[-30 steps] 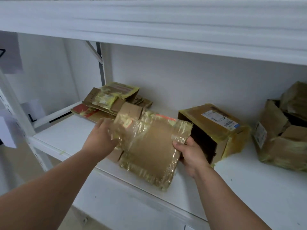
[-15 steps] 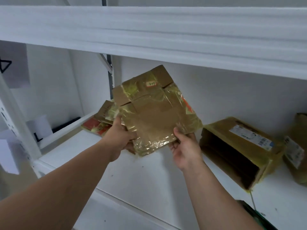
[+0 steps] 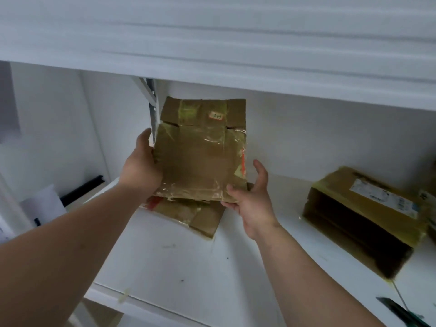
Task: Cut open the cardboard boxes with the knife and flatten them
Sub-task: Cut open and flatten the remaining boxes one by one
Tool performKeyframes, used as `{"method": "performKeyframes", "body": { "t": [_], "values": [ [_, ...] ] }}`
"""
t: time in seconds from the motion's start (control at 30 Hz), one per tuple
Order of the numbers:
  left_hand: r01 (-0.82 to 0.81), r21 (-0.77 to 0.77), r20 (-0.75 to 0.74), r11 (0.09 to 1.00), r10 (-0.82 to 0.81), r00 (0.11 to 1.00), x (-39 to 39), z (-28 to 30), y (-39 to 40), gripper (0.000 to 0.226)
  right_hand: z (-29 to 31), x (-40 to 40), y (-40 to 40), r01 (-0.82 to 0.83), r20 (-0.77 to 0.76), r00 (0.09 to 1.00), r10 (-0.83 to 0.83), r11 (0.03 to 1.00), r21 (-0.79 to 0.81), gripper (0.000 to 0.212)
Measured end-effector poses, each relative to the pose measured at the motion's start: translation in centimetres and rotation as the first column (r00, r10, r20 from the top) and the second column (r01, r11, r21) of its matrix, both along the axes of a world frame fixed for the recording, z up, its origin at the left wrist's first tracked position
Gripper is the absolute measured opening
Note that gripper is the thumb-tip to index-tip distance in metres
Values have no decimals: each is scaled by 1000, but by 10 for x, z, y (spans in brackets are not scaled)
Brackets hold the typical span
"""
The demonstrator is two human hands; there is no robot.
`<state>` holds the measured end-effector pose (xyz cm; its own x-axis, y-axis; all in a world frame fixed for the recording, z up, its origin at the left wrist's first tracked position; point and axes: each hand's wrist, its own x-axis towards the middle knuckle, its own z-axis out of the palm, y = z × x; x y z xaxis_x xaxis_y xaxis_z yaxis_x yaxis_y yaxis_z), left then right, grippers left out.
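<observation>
A flattened cardboard box (image 3: 200, 152) covered in shiny tape stands nearly upright above the white shelf (image 3: 188, 263). My left hand (image 3: 141, 168) grips its left edge. My right hand (image 3: 250, 197) holds its lower right corner with the thumb on the front. Just below it lies a pile of flattened cardboard (image 3: 191, 213). An open box (image 3: 361, 218) with a white label lies on its side at the right. A dark knife (image 3: 398, 310) lies at the shelf's front right edge, partly cut off by the frame.
An upper shelf board (image 3: 212, 43) hangs low overhead. A metal upright (image 3: 152, 107) stands behind the held cardboard. White paper sheets (image 3: 42, 206) lean at the left, outside the shelf.
The flattened box has been carried left and back, from in front of me to just above the pile, and turned squarer. The view shifted, and the knife has come into sight.
</observation>
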<state>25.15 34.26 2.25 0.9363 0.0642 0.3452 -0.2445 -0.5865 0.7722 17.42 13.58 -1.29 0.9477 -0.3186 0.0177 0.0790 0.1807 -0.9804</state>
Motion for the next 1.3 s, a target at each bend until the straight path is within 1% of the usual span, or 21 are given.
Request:
{"method": "performKeyframes", "body": {
  "t": [0.07,0.13,0.17,0.2,0.27,0.33,0.37,0.4,0.43,0.47,0.5,0.53,0.57,0.63,0.77,0.83,0.93,1.03,1.17,1.23,1.3],
  "values": [
    [-48,56,79,997,43,996,11,6,1,54,7,9,11,20,19,1000,-16,980,-199,74],
    [-91,171,124,981,71,990,24,8,4,36,12,17,21,13,-8,1000,-18,902,-432,63],
    [-101,239,138,966,69,988,33,7,7,31,12,22,24,6,-26,999,-23,859,-512,56],
    [-110,290,151,951,68,986,41,6,10,29,12,26,27,1,-39,999,-28,824,-567,51],
    [-107,348,159,931,53,986,55,5,16,32,9,34,32,-8,-60,997,-42,746,-666,50],
    [-112,449,152,886,47,987,63,2,18,34,5,43,37,-50,-111,992,-66,596,-802,54],
    [-113,547,119,830,56,991,65,0,17,35,2,47,39,-88,-149,986,-79,511,-855,55],
    [-87,666,57,741,66,996,67,-2,16,36,-2,51,39,-139,-197,976,-91,437,-889,57],
    [-31,779,-15,626,68,998,68,-8,15,37,-6,54,40,-198,-253,961,-107,369,-908,58],
    [45,847,-92,529,63,994,68,-14,14,39,-10,55,40,-254,-304,944,-132,301,-919,60],
    [121,870,-166,477,53,985,68,-21,14,44,-13,57,39,-288,-330,930,-163,234,-928,62],
    [174,869,-220,464,45,974,68,-28,14,50,-16,56,38,-297,-328,925,-191,174,-939,63],
    [201,857,-250,475,41,967,69,-34,15,54,-18,56,36,-283,-302,930,-207,121,-952,65],
    [207,842,-254,498,27,967,68,-41,14,59,-21,58,34,-253,-257,951,-174,43,-966,71],
    [253,846,-271,469,-31,962,72,-50,17,69,-29,66,37,-357,-353,934,-54,-80,-931,93],
    [300,857,-313,420,-40,949,72,-52,18,82,-35,71,38,-384,-382,923,-37,-127,-915,93],
    [346,870,-363,352,-19,932,68,-56,18,103,-41,74,37,-377,-377,926,-31,-164,-912,76],
    [352,867,-375,351,-4,927,67,-61,16,104,-43,76,36,-367,-365,930,-43,-171,-915,68],
    [360,864,-387,351,8,922,66,-61,10,103,-39,75,38,-379,-374,925,-61,-180,-908,69],
    [366,855,-394,366,1,919,63,-58,9,103,-39,69,38,-361,-358,933,-47,-160,-919,72],
    [317,877,-328,360,-32,944,58,-54,5,103,-40,62,37,-302,-301,953,-22,-114,-947,75]
  ]
}}
